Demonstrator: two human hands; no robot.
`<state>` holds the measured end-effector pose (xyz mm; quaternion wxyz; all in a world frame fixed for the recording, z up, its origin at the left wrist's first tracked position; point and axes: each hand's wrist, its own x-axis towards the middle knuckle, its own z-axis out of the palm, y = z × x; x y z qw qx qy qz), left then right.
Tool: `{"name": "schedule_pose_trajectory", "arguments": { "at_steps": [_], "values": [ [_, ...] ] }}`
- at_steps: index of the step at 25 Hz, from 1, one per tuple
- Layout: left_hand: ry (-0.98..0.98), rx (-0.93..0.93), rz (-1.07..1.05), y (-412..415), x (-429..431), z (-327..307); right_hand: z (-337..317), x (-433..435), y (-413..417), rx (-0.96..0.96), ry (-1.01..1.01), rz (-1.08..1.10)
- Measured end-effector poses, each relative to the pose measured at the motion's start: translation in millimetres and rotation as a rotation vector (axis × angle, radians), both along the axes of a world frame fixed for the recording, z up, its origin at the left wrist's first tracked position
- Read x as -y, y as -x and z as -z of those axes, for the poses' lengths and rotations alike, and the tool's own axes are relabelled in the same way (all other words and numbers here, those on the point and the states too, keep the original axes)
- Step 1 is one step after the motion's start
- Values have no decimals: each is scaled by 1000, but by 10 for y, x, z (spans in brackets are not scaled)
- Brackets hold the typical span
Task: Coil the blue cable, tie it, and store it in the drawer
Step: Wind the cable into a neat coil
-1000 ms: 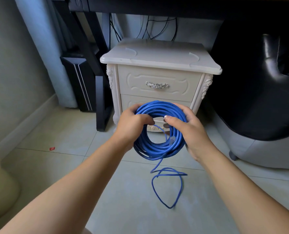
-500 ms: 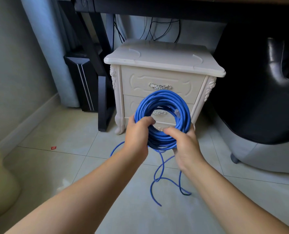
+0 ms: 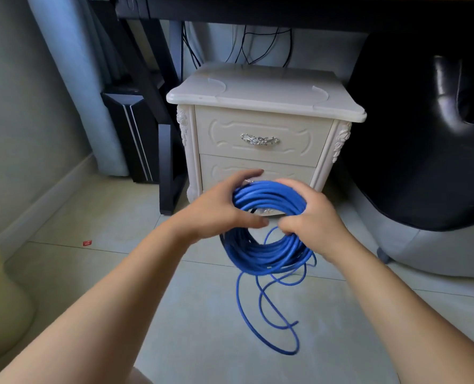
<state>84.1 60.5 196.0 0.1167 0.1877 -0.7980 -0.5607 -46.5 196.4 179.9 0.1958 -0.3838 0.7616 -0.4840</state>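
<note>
Pale floor tiles (image 3: 202,342) lie beneath the blue cable (image 3: 269,253), coiled and held near the closed drawer (image 3: 260,134), left hand (image 3: 219,209) and right hand (image 3: 313,220) each gripping one side, likely to keep loops bunched while its loose tail (image 3: 237,295) dangles unwound.

**Both hands clasp the coil at mid-frame**

The bare left forearm (image 3: 105,300) rises from the lower left corner toward the centre of the frame. The left hand (image 3: 219,213) grips the left side of the coiled blue cable (image 3: 269,253), fingers curved over its top and thumb stretched toward the right. The right forearm (image 3: 396,314) enters from the lower right edge. The right hand (image 3: 314,221) grips the coil's right side, fingers curled inward, its back toward the camera.
</note>
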Motion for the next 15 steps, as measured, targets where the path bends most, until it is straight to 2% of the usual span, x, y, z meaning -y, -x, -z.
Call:
{"name": "schedule_pose_trajectory", "arguments": {
  "at_steps": [3,5,7,12,15],
  "values": [
    [205,110,105,13,-91,-16,-20,-9,-63,-202,-199,-81],
    [353,178,91,38,-145,16,-34,-24,-112,-329,-293,-112],
    [423,199,30,66,-175,67,-50,-27,-117,-370,-312,-130],
    [243,120,-135,110,-172,102,-109,-53,-18,-161,-193,-133],
    [99,103,-197,106,-153,91,-95,-97,81,27,-165,-160]
  ]
}}
